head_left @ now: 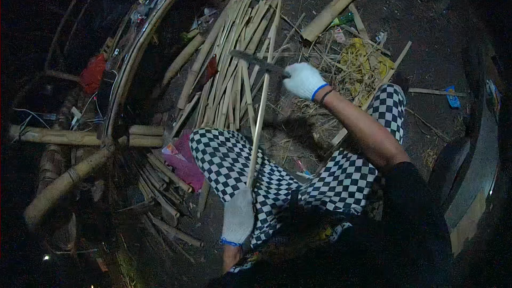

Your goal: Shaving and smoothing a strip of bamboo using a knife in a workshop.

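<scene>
Across the lap, one bamboo strip runs upward from the gloved left hand, closed around its lower end. Gloved right hand grips one knife, blade on the strip. Beyond: bamboo strip pile, too many to count; bare ground right.

Camera: one view only, worn on my head, left of the pair.
Facing: steeply down over my lap and the dirt ground.
Nearness: close; my checkered trousers fill the centre, my forearms enter from the lower edge.
Reach: bamboo strips in upper centre, dark beyond.
Distortion: fisheye; straight poles bow at upper left.
Overlap: no second view to compare.
</scene>
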`<state>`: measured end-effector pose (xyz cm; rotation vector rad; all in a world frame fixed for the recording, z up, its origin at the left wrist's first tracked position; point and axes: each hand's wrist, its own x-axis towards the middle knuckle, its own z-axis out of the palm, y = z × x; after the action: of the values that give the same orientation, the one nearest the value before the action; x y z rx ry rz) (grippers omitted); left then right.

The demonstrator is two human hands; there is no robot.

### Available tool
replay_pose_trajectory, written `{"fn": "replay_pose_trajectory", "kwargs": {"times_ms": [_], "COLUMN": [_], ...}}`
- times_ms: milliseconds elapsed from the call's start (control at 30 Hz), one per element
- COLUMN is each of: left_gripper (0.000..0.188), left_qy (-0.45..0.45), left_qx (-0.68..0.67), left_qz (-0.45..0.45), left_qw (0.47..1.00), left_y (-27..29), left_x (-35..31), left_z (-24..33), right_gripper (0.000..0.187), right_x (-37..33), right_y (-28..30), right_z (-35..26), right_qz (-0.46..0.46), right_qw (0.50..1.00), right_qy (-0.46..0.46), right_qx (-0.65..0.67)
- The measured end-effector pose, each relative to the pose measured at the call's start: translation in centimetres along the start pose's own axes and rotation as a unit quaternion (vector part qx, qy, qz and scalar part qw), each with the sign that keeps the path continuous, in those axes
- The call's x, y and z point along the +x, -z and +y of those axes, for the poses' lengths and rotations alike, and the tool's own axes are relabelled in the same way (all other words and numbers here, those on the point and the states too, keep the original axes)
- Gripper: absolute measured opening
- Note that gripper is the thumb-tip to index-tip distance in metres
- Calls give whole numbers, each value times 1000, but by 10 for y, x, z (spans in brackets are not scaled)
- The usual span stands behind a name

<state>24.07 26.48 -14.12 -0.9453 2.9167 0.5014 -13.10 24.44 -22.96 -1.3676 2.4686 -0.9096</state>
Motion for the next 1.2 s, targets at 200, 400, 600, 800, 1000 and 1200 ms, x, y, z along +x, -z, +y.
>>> {"fn": "replay_pose_trajectory", "kwargs": {"times_ms": [200, 400, 600, 800, 1000, 1200], "left_gripper": [23, 18, 23, 21, 17, 29], "left_qy": [64, 61, 30, 5, 70, 206], "left_qx": [-47, -21, -7, -24, -67, -141], "left_qz": [-33, -45, -56, -32, -71, -52], "left_qw": [996, 997, 998, 999, 993, 967], "left_y": [8, 9, 13, 11, 22, 27], "left_x": [-4, -15, -15, -20, -24, -13], "left_z": [8, 6, 17, 10, 18, 35], "right_gripper": [36, 38, 41, 38, 42, 58], "right_x": [30, 24, 36, 36, 40, 52], "right_y": [1, 2, 12, 5, 9, -4], "right_z": [46, 33, 82, 71, 98, 160], "right_qz": [1, -21, 49, 4, 93, 80], "right_qw": [999, 999, 998, 998, 990, 936], "right_qy": [-28, -27, -33, -55, -104, -257], "right_qx": [24, 10, -37, -3, 16, 229]}}
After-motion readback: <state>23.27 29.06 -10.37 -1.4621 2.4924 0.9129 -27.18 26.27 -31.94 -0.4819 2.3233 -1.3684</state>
